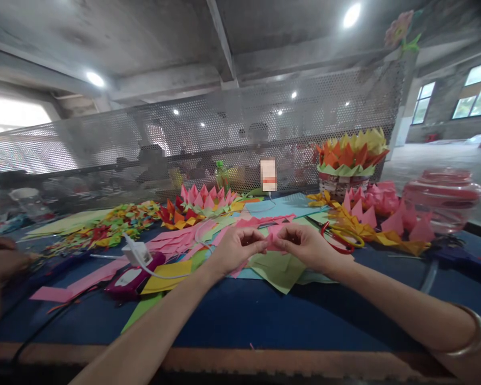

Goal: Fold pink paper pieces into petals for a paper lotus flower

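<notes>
Between my two hands is a small piece of pink paper (276,238), pinched at both sides. My left hand (240,247) is closed, thumb and forefinger on the paper's left edge. Opposite it, my right hand (304,245) grips the right side the same way. Beneath them lie a light green paper sheet (282,271) and layered pink and blue sheets. Red-handled scissors (336,240) rest just beyond my right hand. Left of my hands, pink paper strips (172,240) are piled up.
A pink paper lotus (208,198) stands behind; an orange-yellow one (350,155) tops a basket at right. A clear pink jar (443,200), a purple box (134,278) with a white charger (137,252), and colourful scraps (120,224) surround the area. Another person's hand (2,267) is at far left.
</notes>
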### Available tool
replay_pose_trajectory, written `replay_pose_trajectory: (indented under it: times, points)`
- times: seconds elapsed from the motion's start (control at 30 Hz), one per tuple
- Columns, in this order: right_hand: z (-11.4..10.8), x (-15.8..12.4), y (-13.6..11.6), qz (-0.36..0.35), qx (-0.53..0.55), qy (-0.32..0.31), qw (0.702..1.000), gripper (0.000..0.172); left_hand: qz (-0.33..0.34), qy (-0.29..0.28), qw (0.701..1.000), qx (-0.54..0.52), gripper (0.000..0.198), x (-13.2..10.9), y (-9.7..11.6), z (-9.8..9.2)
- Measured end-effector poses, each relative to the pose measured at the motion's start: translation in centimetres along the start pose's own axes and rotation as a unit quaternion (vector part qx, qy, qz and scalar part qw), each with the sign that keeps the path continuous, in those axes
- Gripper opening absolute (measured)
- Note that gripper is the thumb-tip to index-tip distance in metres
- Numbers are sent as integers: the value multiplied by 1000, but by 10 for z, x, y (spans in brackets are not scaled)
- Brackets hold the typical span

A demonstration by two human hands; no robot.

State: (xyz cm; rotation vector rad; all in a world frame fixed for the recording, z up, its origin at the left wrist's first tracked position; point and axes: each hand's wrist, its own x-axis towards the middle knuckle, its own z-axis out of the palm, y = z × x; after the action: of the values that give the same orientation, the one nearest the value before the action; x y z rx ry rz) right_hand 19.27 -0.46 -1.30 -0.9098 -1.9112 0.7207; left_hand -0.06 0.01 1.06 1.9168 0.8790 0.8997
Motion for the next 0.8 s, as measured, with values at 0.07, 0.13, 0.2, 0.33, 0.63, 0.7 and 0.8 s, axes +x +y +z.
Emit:
replay_pose_trajectory:
  times: [0.07,0.13,0.2,0.33,0.63,0.7,0.8]
  points:
    - [-2,0,-1,-1,-15,8,1000,30,-3,-20,1000,-2,26,-1,1,0]
    - [-2,-1,-3,1,-21,12,1000,30,-1,-36,999,2,28,-1,1,0]
    - [-2,-2,-5,0,-27,16,1000,30,0,-40,999,11,29,-1,0,-1]
    - [1,-3,-14,-5,-37,25,999,30,-13,-36,999,15,30,-3,-1,-1]
    - [0,-2,-11,-26,-45,4,999,30,-25,-39,999,-25,26,-2,1,-1]
    - [1,-2,-7,-23,-42,-7,999,30,-34,-34,998,-29,27,-1,3,-1]
    - [2,-2,-5,-16,-41,-13,999,31,-46,-30,998,-32,26,-2,5,-1]
